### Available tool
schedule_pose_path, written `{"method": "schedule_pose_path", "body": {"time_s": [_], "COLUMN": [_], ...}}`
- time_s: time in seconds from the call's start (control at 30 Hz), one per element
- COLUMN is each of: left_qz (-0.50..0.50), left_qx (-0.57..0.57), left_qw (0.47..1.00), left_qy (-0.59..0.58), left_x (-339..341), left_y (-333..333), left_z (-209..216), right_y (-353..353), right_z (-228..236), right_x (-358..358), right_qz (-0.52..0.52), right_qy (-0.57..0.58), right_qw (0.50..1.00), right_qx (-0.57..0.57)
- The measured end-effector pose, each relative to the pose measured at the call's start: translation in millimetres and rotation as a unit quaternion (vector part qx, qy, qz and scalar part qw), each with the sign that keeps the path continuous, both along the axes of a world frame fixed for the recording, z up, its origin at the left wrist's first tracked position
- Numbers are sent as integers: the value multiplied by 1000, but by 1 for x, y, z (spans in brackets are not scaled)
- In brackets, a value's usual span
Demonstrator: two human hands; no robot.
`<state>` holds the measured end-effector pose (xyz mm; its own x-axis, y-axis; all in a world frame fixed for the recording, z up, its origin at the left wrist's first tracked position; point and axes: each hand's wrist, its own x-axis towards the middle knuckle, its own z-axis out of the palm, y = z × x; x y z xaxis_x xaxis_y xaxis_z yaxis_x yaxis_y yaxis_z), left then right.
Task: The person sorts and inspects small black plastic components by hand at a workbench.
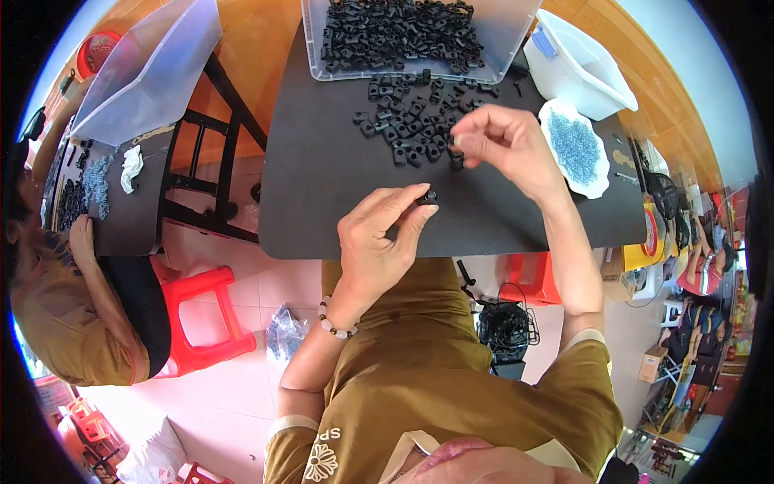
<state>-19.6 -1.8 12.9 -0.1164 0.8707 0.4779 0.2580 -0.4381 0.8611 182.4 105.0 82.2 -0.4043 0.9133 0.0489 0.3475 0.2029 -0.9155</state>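
Note:
Between the thumb and fingertips of my left hand [377, 232] is a small black plastic part [428, 197], held just above the dark table [322, 177]. Farther right and higher up, my right hand [509, 145] has its thumb and forefinger pinched together. Whatever sits in that pinch is too small to make out. Beside those fingertips lies a loose heap of similar black plastic parts [407, 129]. To the right of my right hand, a white scalloped dish [595, 187] holds many tiny translucent blue pieces [574, 145].
A clear plastic bin [314, 60] full of black parts stands at the far side, with a white tub [592, 73] to its right. At left, a co-worker [89, 323] sits at another table [133, 218] beneath a clear bin [149, 81]. A red stool [205, 323] stands between us.

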Motion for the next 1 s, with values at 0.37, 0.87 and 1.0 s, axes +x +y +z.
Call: {"method": "schedule_pose_path", "body": {"time_s": [0.37, 0.87, 1.0], "left_qz": [-16, -32, -29], "left_qx": [21, 21, 23], "left_qw": [999, 999, 999], "left_qy": [18, 18, 28], "left_x": [1, 0, 0], "left_y": [1, 0, 0], "left_z": [-2, -4, -1], "right_y": [-49, -52, -52], "right_z": [-25, -41, -39], "right_x": [3, 2, 1], "right_qz": [66, 56, 46], "right_qy": [178, 216, 223], "right_qw": [971, 965, 967], "right_qx": [-147, -139, -114]}}
